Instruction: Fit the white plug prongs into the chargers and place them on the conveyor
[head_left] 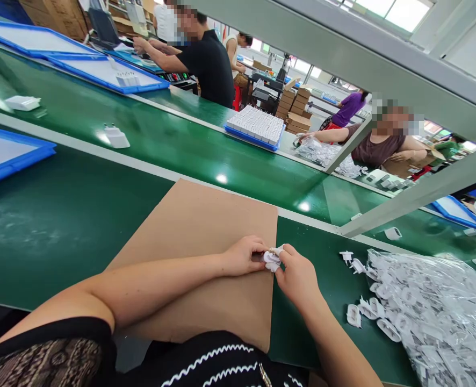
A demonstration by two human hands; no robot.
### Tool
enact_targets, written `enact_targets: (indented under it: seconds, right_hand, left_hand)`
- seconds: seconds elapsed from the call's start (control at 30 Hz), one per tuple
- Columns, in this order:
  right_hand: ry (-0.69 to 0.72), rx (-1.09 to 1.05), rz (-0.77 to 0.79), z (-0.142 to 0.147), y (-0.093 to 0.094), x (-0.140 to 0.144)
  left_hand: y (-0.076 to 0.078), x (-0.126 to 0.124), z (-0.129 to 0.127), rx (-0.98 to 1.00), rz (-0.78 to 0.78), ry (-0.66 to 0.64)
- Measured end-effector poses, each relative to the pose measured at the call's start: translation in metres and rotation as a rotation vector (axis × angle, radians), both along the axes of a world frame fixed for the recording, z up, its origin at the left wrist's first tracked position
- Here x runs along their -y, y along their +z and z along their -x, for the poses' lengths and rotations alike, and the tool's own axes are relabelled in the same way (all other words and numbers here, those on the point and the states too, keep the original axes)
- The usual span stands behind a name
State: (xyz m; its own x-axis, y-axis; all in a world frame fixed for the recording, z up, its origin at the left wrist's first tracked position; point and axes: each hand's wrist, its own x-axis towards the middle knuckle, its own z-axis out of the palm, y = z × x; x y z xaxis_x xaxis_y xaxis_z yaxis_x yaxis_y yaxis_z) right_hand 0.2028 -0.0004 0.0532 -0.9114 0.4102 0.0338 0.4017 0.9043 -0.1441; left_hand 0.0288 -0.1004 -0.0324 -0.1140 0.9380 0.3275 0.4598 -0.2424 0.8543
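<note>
My left hand (244, 255) and my right hand (296, 277) meet over the right edge of a brown cardboard sheet (206, 236). Both pinch one small white plastic part (272, 259) between their fingertips; its shape is partly hidden by the fingers. To the right lies a heap of clear plastic bags with white parts (431, 306), and a few loose white parts (353, 263) sit on the green table (60, 226) beside it.
A green conveyor belt (173, 140) runs behind, carrying white chargers (116, 137) and a blue tray of white parts (256, 126). Blue-framed trays (8, 153) lie at left. Other people work across the belt. A grey metal frame (403, 207) slants overhead at right.
</note>
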Motion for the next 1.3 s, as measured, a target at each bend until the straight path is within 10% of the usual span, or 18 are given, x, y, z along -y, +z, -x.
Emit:
enact_targets:
  seconds: [0.33,0.77,0.93,1.13,1.3]
  right_hand:
    - [-0.046,0.033,-0.007,0.011,0.009,-0.001]
    - [-0.113,-0.258,0.289,-0.005,-0.034,0.002]
    - [-0.126,-0.482,0.319,-0.052,-0.058,0.002]
    - [-0.638,-0.370,-0.177,-0.150,-0.070,-0.017]
    - [-0.748,-0.320,-0.182,-0.180,-0.076,-0.043]
  left_hand:
    - [-0.002,-0.002,-0.001,-0.020,-0.014,0.034]
    - [-0.003,-0.002,-0.004,-0.019,-0.024,0.034]
    - [0.002,0.008,-0.009,-0.004,-0.017,0.084]
    - [0.008,0.015,-0.012,-0.037,0.046,0.053]
    - [0.016,0.010,0.004,-0.054,0.155,0.176]
